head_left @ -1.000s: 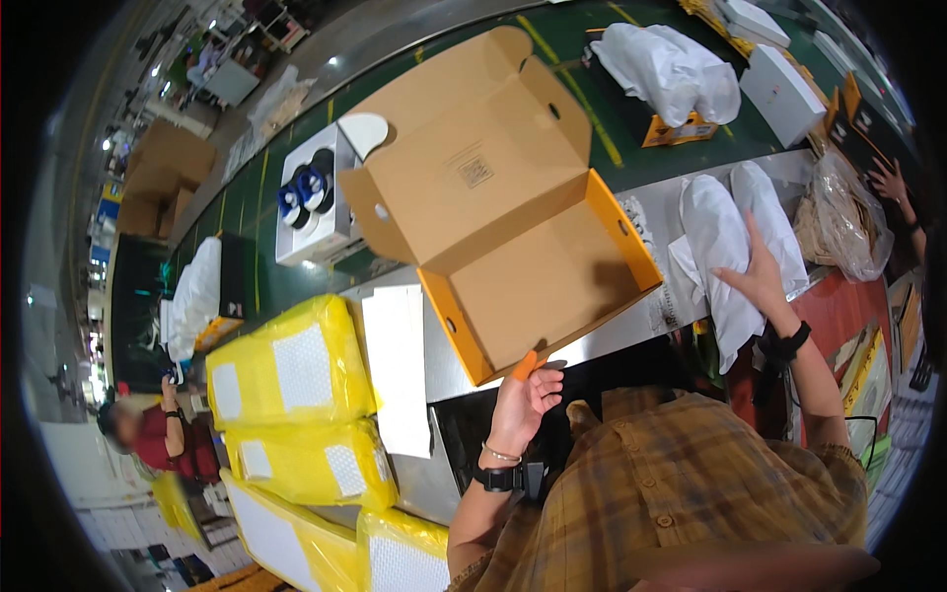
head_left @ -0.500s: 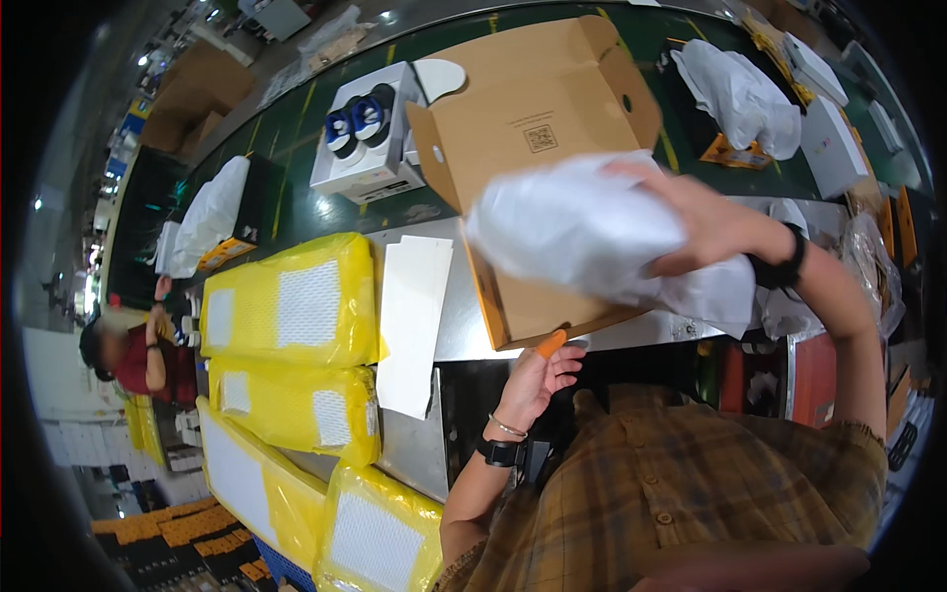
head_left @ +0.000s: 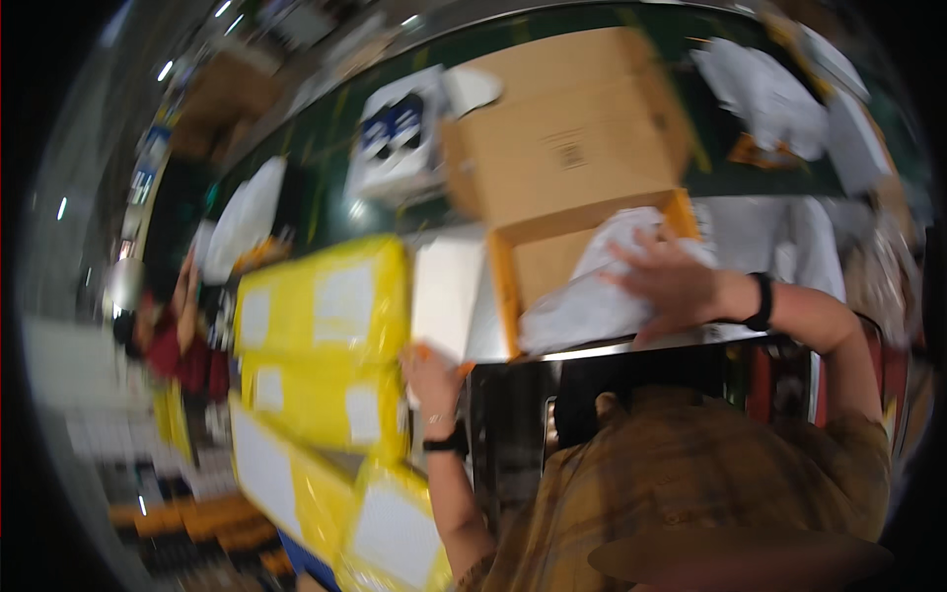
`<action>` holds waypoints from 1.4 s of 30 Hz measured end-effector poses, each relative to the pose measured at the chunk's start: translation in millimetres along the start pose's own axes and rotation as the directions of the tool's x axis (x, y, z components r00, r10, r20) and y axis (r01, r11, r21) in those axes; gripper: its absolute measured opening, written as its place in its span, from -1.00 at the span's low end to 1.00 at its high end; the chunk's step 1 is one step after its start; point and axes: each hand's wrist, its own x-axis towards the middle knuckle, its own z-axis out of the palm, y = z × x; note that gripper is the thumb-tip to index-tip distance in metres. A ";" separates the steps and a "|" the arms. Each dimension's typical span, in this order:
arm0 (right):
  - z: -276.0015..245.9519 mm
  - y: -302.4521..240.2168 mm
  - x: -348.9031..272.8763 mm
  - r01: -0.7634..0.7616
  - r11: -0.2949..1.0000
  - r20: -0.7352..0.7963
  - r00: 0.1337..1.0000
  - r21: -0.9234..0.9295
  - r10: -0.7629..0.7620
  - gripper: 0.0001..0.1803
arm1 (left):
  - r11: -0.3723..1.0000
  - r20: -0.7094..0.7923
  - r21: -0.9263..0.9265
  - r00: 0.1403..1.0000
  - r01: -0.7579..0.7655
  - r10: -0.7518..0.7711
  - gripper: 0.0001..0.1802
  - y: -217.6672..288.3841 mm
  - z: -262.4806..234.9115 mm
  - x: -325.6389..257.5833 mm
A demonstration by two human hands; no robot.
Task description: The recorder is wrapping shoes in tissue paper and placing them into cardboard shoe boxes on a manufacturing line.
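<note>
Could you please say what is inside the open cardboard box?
A white bundle lies in the open cardboard box, under the right hand; what the bundle holds and what lies beneath are covered.

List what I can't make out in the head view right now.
Head view, now:
Bundle: its contents, hidden by the white wrap.
Box: part of its floor, covered by the bundle.
Lid print: unreadable, motion blur.
Right hand: exact fingertip contact with the bundle, blurred.
Left hand: whether it grips anything, blurred.
Co-worker: what they handle, too small and blurred.
</note>
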 end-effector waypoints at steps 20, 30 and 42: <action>35.1 8.1 -41.8 -0.203 0.926 0.225 0.965 0.318 0.134 0.01 | 0.967 -0.491 -0.254 0.863 -0.008 -0.122 -0.79 58.0 -112.5 29.4; 36.2 1.9 -41.1 -0.192 0.954 0.191 0.970 0.231 0.149 -0.04 | 0.993 -0.626 -0.061 0.779 -0.096 0.037 -0.79 104.1 -166.5 52.0; 6.3 5.9 -67.8 0.109 0.961 -0.120 0.989 0.253 -0.081 0.01 | 0.994 0.086 -0.100 0.996 0.040 -0.032 -0.85 18.5 -23.9 9.5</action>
